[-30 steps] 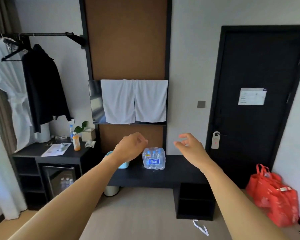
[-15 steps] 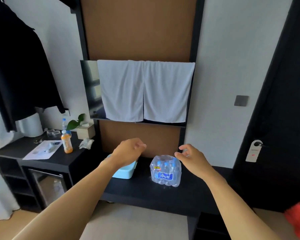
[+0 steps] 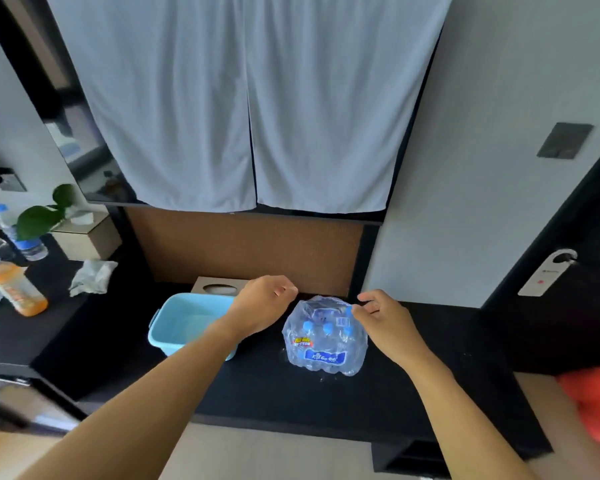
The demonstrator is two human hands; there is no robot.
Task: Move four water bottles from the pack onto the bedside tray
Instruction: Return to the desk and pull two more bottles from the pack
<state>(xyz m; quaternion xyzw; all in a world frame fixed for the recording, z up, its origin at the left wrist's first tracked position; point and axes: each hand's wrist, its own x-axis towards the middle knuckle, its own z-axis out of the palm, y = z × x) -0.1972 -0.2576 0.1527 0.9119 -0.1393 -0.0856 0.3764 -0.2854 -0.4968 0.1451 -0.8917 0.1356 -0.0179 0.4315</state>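
A shrink-wrapped pack of water bottles (image 3: 326, 355) with blue caps and a blue label stands on the black bench (image 3: 291, 393). My left hand (image 3: 264, 303) hovers just left of the pack's top, fingers curled in with nothing in them. My right hand (image 3: 381, 320) is at the pack's upper right corner. Its fingers are apart and the fingertips are at the plastic wrap beside a blue cap. A light blue plastic tub (image 3: 160, 327) sits left of the pack, partly hidden by my left forearm.
Behind the tub sits a wooden tissue box (image 3: 219, 289). The left counter holds an orange drink bottle (image 3: 14, 289), a water bottle (image 3: 18, 233), a crumpled tissue (image 3: 92, 277) and a plant. White towels (image 3: 250, 98) hang above. A red bag (image 3: 593, 400) lies at the right.
I have come closer to the bench and now look down on the pack. Both hands have moved in to the pack's top, the right hand reaching its upper corner.
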